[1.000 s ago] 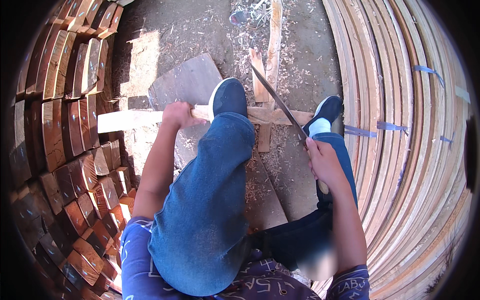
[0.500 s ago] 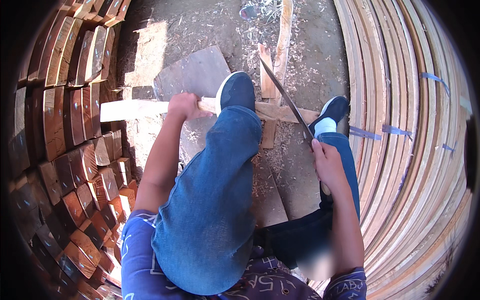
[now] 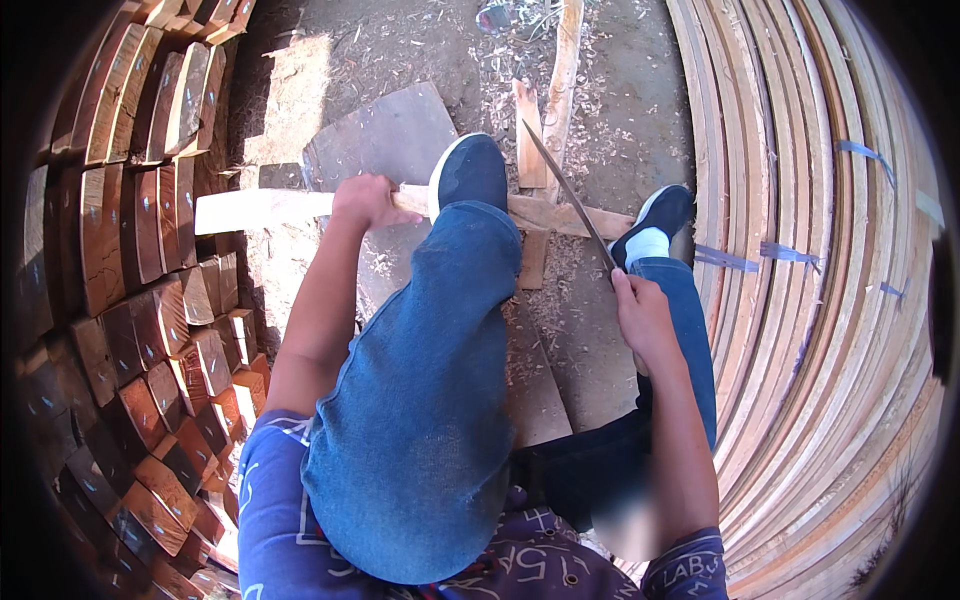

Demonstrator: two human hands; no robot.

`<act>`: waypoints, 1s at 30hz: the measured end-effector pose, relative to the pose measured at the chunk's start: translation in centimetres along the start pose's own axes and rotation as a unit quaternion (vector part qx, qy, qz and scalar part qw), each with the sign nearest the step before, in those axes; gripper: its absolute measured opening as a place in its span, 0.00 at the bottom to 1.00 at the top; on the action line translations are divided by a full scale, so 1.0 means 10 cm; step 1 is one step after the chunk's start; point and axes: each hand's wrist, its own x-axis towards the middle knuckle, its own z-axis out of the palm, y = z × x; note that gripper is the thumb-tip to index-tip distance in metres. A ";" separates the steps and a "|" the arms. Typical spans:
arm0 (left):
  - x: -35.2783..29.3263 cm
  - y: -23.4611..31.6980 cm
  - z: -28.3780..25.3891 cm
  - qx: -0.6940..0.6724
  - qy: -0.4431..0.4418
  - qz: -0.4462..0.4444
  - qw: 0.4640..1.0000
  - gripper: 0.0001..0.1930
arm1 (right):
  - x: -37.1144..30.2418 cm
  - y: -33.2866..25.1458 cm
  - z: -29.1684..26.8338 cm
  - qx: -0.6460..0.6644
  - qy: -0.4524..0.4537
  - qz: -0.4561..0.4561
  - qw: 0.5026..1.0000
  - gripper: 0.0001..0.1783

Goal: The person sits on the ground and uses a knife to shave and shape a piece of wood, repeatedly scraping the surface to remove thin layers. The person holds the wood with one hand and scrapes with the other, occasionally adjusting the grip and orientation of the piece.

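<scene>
A long plank lies crosswise, its pale, wide end to the left and a darker, narrower part to the right. My left hand is closed around its middle, just left of one dark shoe that presses on the plank. Low on the right, my right hand is closed on the handle of a machete. Its long, thin blade points up and away to the left, passing above the plank's right part. Most of the handle is hidden by the hand.
Stacked timber ends rise at the left, and long stacked boards with blue straps run along the right. A flat dark board, a short wood piece, a long strip and scattered shavings lie on the ground.
My right hand has shifted slightly up and left, and the machete's blade has turned to look thinner. My left hand keeps its hold on the plank. The whole view has moved a little.
</scene>
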 end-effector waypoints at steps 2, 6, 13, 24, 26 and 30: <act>0.00 0.01 -0.02 0.005 0.003 -0.005 1.000 0.38 | -0.05 -0.03 0.07 0.036 0.038 -0.035 0.998 0.25; 0.06 0.06 0.02 0.007 0.015 0.008 1.000 0.39 | -0.03 0.49 0.47 0.067 0.051 0.005 0.996 0.26; 0.03 0.07 -0.01 0.004 0.000 -0.010 1.000 0.38 | -0.13 0.69 0.29 0.379 -0.138 0.268 0.875 0.22; 0.07 0.10 0.29 -0.026 0.043 -0.007 0.999 0.39 | -0.44 0.61 0.54 0.390 -0.037 0.195 0.899 0.18; 0.05 0.06 0.27 -0.046 0.060 -0.002 0.997 0.39 | -0.40 0.57 0.50 0.389 -0.085 0.221 0.891 0.19; 0.13 -0.10 0.43 -0.094 0.139 0.041 0.985 0.40 | -0.24 0.54 0.36 0.323 -0.078 0.207 0.920 0.20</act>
